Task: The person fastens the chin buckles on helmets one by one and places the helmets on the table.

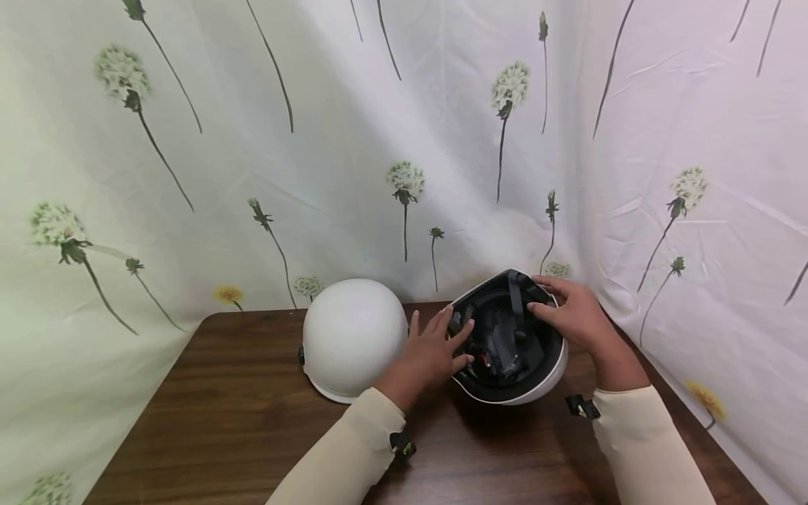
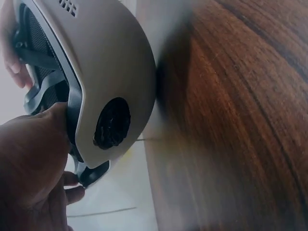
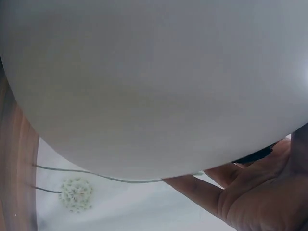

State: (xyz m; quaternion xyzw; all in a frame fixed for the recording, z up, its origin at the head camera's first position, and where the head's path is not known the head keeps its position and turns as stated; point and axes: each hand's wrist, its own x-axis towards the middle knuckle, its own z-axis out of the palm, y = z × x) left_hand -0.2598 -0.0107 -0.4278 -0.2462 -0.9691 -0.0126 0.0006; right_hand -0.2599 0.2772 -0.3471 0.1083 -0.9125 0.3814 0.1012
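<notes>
A white helmet [image 1: 543, 384] lies tipped over on the table, its black padded inside and straps facing up. At its left rim my left hand [image 1: 432, 354] holds the edge, with the thumb and index finger reaching over it and the other fingers spread. My right hand [image 1: 577, 315] grips the far right rim, thumb inside and fingers along the outer shell. In the left wrist view a round black dial [image 2: 112, 123] shows on the helmet's side. The smooth shell [image 3: 154, 91] fills most of the right wrist view, hiding part of the right hand.
A second white helmet [image 1: 353, 337] sits dome up just left of my left hand. Both helmets are on a dark wooden table [image 1: 221, 421]. A white cloth [image 1: 341, 175] printed with dandelions hangs behind the table and along its right side.
</notes>
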